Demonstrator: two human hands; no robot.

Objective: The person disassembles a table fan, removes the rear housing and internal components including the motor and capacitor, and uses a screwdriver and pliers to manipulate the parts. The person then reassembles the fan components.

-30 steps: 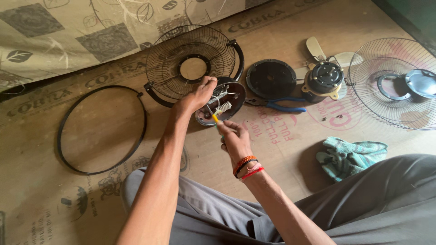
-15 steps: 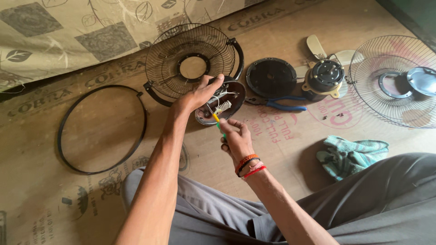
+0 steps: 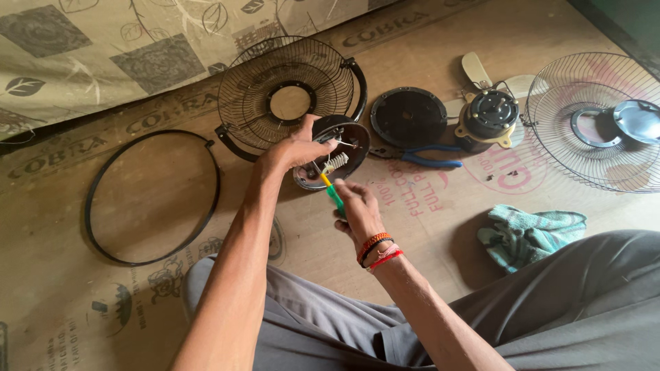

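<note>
Left hand of mine grips the round black motor housing on the cardboard floor, by the rear fan grille; right hand is closed around a green-handled screwdriver, tip at the housing.

A home floor repair spot: cardboard sheets, patterned bedsheet, dismantled fan parts.

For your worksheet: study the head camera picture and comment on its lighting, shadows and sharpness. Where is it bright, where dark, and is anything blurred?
Head view: soft, even daylight with no harsh glare; the cardboard floor is evenly lit. Faint shadows sit under the teal cloth and the left hand. The top right corner falls dark. The right hand and green screwdriver look sharp; the wire guard at the right edge is slightly stretched.
</note>
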